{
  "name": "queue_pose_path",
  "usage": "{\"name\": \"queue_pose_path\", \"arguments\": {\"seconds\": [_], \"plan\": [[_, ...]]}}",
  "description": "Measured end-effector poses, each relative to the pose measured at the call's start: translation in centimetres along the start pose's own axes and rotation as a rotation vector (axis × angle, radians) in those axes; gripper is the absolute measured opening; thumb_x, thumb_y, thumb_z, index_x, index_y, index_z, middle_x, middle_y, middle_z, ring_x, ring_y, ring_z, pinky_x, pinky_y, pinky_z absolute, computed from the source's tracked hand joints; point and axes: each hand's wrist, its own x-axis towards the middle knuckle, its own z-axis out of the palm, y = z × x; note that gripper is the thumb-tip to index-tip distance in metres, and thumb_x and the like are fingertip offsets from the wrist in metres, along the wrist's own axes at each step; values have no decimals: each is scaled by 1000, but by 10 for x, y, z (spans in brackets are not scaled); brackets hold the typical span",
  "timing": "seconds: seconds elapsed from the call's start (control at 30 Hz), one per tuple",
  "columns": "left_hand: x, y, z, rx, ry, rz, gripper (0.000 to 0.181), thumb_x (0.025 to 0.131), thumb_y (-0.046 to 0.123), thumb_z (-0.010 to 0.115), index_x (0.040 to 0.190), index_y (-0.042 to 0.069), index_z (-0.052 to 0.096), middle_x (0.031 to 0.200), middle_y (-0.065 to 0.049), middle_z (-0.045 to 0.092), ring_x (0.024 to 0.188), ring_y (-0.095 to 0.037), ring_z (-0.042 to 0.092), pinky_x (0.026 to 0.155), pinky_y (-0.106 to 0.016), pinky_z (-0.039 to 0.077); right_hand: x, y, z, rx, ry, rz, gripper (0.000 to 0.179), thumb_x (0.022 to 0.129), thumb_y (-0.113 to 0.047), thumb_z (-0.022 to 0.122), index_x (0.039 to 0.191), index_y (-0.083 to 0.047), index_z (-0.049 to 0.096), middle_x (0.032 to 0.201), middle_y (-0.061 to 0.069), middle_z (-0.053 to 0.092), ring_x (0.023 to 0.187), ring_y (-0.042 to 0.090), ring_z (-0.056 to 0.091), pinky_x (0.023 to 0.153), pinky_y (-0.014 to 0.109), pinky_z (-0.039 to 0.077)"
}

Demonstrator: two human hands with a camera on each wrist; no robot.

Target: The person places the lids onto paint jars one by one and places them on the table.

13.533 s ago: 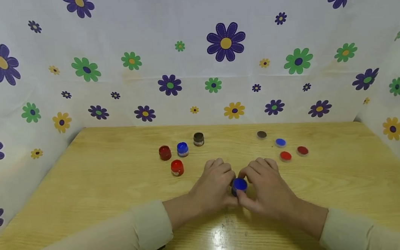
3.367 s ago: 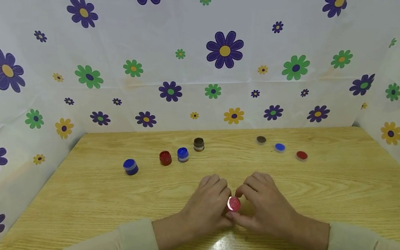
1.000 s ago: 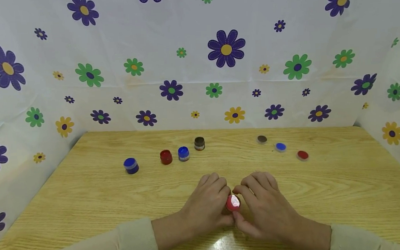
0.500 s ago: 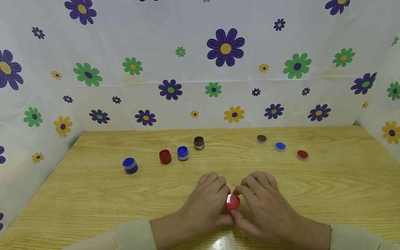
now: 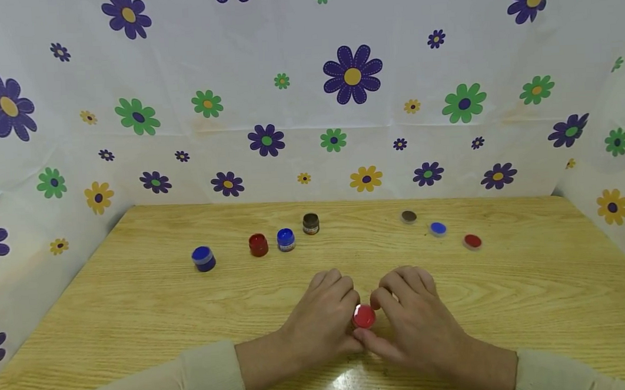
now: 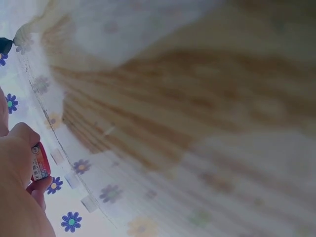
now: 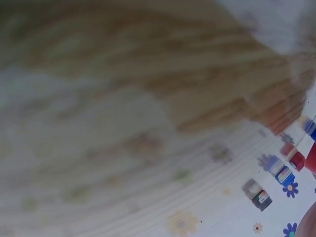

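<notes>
Near the front middle of the table, my left hand (image 5: 321,315) grips a small red paint jar (image 6: 40,163), whose printed label shows in the left wrist view. A shiny red lid (image 5: 363,316) sits on top of the jar. My right hand (image 5: 416,313) is curled round the lid from the other side, thumb at its near edge and index finger at its right. The head view hides most of the jar's body behind the fingers. At the right edge of the right wrist view, only a part of the red jar (image 7: 311,159) shows.
Uncapped jars of dark red (image 5: 258,245), blue (image 5: 285,239) and black (image 5: 311,223) paint stand at the back. A lidded blue jar (image 5: 203,259) is left of them. Brown (image 5: 409,216), blue (image 5: 438,229) and dark red (image 5: 472,242) lids lie at the back right. Flowered cloth surrounds the table.
Earlier both hands held a dark blue jar; it now stands at the left. The red jar and red lid left their places. Lately, my right fingers have shifted slightly around the lid.
</notes>
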Motion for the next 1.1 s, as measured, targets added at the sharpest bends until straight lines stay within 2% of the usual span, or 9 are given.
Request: {"name": "queue_pose_path", "arguments": {"seconds": [0.07,0.17,0.3,0.43,0.9,1.1], "plan": [[0,0,0,2,-7,-4,41,71,54,79,77,16,63,81,7,55,82,-12,44,80,-27,39,0,0,0,3,-8,11,56,96,-64,41,90,-13,62,93,0,54,96,24,47,86,43,34],[0,0,0,2,-12,-11,43,71,56,78,78,16,64,81,7,56,82,-12,44,80,-27,40,0,0,0,17,-5,11,50,93,-60,49,97,-12,64,96,0,55,98,24,47,86,43,33],[0,0,0,-11,-3,-14,41,69,52,81,78,16,64,80,8,54,81,-11,43,79,-26,39,0,1,1,33,4,-9,36,80,-43,62,99,-12,65,97,-1,56,98,23,48,85,43,32],[1,0,1,-21,13,-13,35,67,46,80,76,17,62,77,8,52,78,-10,42,76,-26,38,0,1,2,49,10,-27,35,71,-34,64,98,-12,65,96,-1,56,98,23,48,83,42,31],[0,0,0,-2,34,-2,35,65,45,80,75,17,61,77,8,51,79,-11,42,78,-27,38,0,1,1,54,13,-37,29,73,-32,65,94,-12,64,94,-2,55,96,22,46,82,40,30],[1,0,0,3,23,-3,37,65,47,81,73,17,60,78,8,51,80,-12,42,79,-27,38,0,1,2,49,16,-31,27,75,-35,65,91,-13,62,92,-3,53,94,21,46,82,40,31]]}}
